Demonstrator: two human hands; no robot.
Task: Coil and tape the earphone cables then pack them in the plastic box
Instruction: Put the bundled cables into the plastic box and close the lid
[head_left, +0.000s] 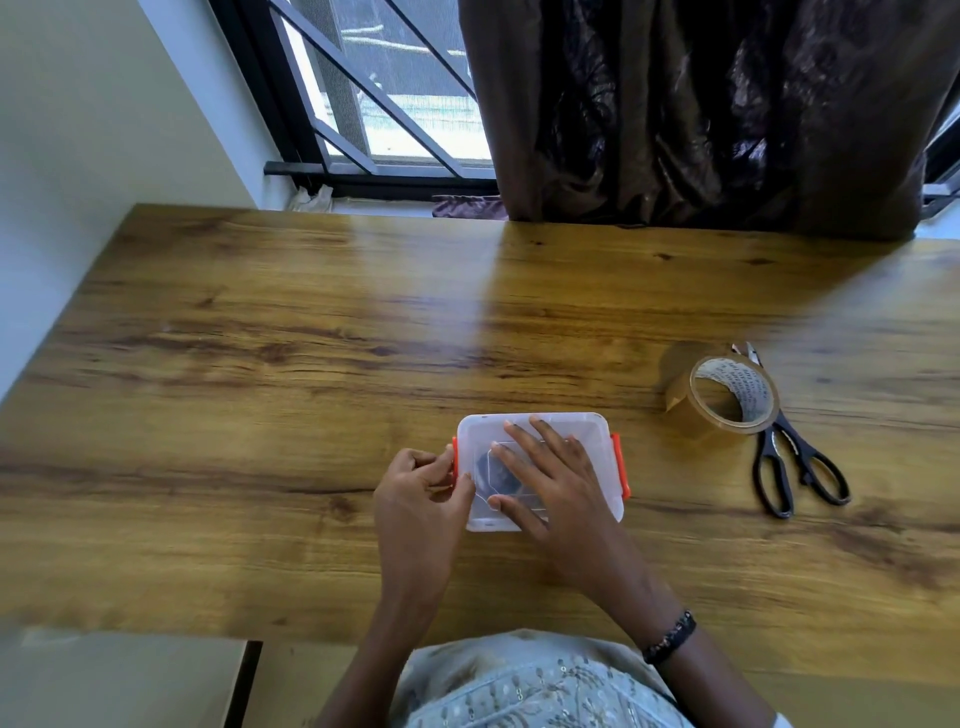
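A clear plastic box (597, 431) with its lid on lies near the table's front middle. Orange clips sit on its left side (455, 457) and right side (621, 467). Through the lid a dark bundle (491, 470) shows dimly; I cannot tell for sure that it is the earphone cable. My right hand (550, 483) lies flat on the lid, fingers straight and spread, pressing down. My left hand (421, 493) is at the box's left edge, fingers curled, thumb and fingertips pinching the left orange clip.
A roll of brown packing tape (727, 397) stands to the right of the box. Black-handled scissors (795, 462) lie just beyond it, partly under the roll. A dark curtain (701, 114) hangs behind the wooden table (260, 338).
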